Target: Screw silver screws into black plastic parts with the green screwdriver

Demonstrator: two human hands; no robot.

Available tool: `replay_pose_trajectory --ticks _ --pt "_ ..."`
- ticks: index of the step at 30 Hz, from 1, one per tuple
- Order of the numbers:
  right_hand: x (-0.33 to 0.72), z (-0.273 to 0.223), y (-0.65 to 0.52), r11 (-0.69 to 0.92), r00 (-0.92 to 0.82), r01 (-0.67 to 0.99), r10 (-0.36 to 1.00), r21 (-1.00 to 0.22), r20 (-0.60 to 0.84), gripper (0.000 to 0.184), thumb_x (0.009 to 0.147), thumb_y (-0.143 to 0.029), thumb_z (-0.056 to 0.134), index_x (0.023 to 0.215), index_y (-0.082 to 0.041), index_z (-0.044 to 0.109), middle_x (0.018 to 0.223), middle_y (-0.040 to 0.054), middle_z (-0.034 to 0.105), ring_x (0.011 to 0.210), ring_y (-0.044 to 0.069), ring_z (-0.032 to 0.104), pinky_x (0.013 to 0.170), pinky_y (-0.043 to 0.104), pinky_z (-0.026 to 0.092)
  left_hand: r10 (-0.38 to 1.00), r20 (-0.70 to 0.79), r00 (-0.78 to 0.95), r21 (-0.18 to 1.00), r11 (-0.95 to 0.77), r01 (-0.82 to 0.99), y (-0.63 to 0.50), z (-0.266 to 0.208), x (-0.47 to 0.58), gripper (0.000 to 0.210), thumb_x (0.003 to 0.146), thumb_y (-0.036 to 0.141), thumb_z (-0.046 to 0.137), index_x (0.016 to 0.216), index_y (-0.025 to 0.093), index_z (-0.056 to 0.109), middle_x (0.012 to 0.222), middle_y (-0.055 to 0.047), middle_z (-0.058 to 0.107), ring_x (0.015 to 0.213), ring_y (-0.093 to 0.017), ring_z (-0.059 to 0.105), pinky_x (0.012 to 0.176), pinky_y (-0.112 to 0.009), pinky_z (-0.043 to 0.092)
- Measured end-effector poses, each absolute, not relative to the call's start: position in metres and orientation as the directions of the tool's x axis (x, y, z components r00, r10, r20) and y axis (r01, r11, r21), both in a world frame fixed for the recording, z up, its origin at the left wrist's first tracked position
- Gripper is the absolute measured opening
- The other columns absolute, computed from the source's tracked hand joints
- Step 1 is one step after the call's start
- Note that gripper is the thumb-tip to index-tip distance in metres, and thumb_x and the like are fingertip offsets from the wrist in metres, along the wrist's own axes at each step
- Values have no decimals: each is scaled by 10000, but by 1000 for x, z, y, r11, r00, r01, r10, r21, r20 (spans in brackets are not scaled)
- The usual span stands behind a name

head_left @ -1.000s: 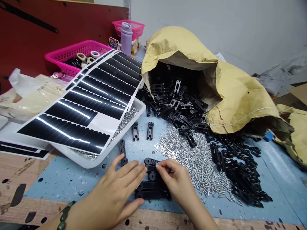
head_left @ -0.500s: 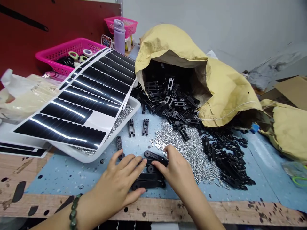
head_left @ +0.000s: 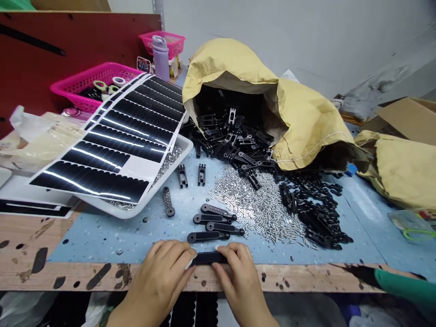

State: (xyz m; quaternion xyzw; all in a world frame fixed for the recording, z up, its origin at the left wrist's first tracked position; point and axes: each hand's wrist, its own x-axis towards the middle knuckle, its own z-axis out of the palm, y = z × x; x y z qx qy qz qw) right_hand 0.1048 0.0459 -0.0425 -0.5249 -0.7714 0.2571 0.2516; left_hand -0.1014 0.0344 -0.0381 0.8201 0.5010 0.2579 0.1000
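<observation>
At the table's front edge, a long black plastic arm piece (head_left: 207, 259) lies between my two hands. My left hand (head_left: 165, 272) grips its left end, thumb and fingers closed around it. On the right end, my right hand (head_left: 238, 272) pinches it between thumb and fingertips. Just behind them lie several similar black arm pieces (head_left: 208, 236), roughly side by side. A single patterned black piece (head_left: 168, 201) rests farther left. Two black fork-shaped pieces (head_left: 201, 175) lie beyond it. Small silver nuts and screws (head_left: 269, 213) are heaped to the right.
A yellow paper sack (head_left: 235, 59) spills black parts at the back. A white tray (head_left: 136, 211) of small metal pieces sits left, black sticker sheets (head_left: 112, 127) across it. More black parts (head_left: 320, 213) are piled right. A pink basket (head_left: 81, 86) and lilac bottle (head_left: 161, 59) stand behind.
Both hands have come toward the table's front edge, now with one black arm piece between them. The group of arm pieces they were touching lies behind, uncovered. A green sleeve appears at right.
</observation>
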Motion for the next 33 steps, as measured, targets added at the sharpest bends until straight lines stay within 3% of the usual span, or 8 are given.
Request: replay_pose_trajectory --ticks 4,8,16,22,25,27,30,33 --pt "105 -35 41 182 -325 529 946 -829 1 161 898 -190 514 1035 -255 569 1013 52 596 978 217 563 840 339 474 893 310 327 485 -445 753 23 -37 -97 239 922 116 439 1136 171 529 978 -67 633 897 -223 575 806 -384 418" --pt "100 -24 40 -85 -290 275 942 -958 -166 176 844 -224 591 1018 -243 585 940 21 596 804 165 602 682 250 491 898 293 329 536 -439 721 18 -28 -97 249 934 114 426 1141 193 540 1016 -74 621 924 -222 566 804 -374 429" --pt "90 -5 41 -10 -148 111 989 -994 -26 52 750 -243 657 760 -203 626 776 16 580 758 176 576 662 264 453 839 476 264 519 -511 685 12 -14 -87 220 905 79 469 1073 168 580 938 -66 649 871 -208 590 802 -366 424" --pt "101 -13 40 6 -144 317 989 -949 -42 295 931 -328 442 719 -191 596 703 12 541 665 155 550 612 261 445 838 417 352 489 -533 691 15 -19 -86 266 896 91 458 1119 176 575 967 -61 656 881 -209 594 799 -359 441" --pt "114 -22 52 185 -114 533 983 -826 146 263 971 -300 349 1006 -202 591 962 77 587 903 204 574 765 328 480 873 357 332 482 -477 735 21 -29 -89 263 906 99 443 1126 181 563 994 -69 640 918 -224 586 818 -395 448" --pt "118 -29 66 292 -120 636 952 -714 282 275 965 -274 370 1189 -203 513 1186 122 534 1128 241 498 919 410 448 882 351 314 458 -454 764 25 -36 -89 270 905 99 446 1138 182 554 1010 -75 633 941 -235 584 819 -415 457" --pt "109 -37 92 412 -290 680 911 -606 293 363 965 -227 366 1320 -179 425 1364 143 448 1289 253 380 1045 486 373 895 357 266 444 -413 795 30 -44 -87 285 900 121 460 1171 175 531 1022 -85 630 952 -246 590 809 -430 477" --pt "94 -35 109 527 -468 637 844 -563 261 374 957 -189 372 1326 -181 436 1365 126 480 1296 251 396 1070 508 358 902 377 211 447 -377 811 28 -45 -86 300 903 164 473 1201 169 501 1065 -104 613 989 -258 584 825 -447 489"
